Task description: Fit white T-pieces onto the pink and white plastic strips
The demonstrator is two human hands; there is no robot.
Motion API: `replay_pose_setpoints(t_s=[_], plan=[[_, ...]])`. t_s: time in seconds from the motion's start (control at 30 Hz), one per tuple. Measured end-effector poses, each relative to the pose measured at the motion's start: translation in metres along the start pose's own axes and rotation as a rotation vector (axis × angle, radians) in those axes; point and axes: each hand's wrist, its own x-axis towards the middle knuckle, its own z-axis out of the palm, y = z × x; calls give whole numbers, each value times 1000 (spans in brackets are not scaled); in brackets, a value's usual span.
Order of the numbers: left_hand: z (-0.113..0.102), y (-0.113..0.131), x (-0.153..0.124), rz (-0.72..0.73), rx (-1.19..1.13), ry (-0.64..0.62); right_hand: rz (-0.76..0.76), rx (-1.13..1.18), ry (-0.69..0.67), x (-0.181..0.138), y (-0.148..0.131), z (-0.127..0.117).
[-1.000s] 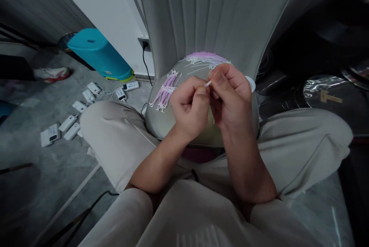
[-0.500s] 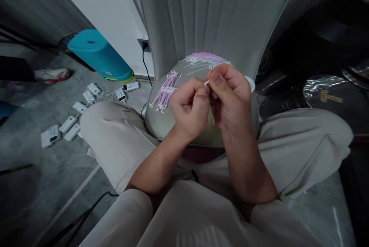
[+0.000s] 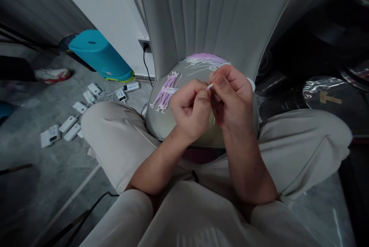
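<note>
My left hand (image 3: 192, 106) and my right hand (image 3: 232, 99) meet above the seat of a grey chair (image 3: 161, 124). Both are closed, thumbs against forefingers, pinching a thin white and pale pink stick (image 3: 209, 87) between them. Only a short piece of it shows; the fingers hide the rest. Left of my left hand lies a bunch of lilac sticks with white ends (image 3: 165, 93), with white strips across its middle. Behind my hands, a heap of lilac and white sticks (image 3: 206, 59) spreads along the back of the seat. A white round object (image 3: 251, 84) is partly hidden behind my right hand.
On the floor at left are several white power banks (image 3: 68, 124) with cables and a tall blue bin (image 3: 99, 54). A black plug (image 3: 145, 46) sits in the wall socket. Shiny dark plastic-wrapped things (image 3: 325, 89) stand at right. Another person's shoe (image 3: 53, 75) is at far left.
My hands have drawn slightly apart at the fingertips, and a longer piece of the stick now shows, lying straighter between them. The bunch and the heap have stayed in place.
</note>
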Motion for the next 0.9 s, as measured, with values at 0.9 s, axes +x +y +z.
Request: replay_pose_setpoints(t_s=[0.9], plan=[[0,8,0,-236,33,-9,-20,-22,-28,-1,-1,-4]])
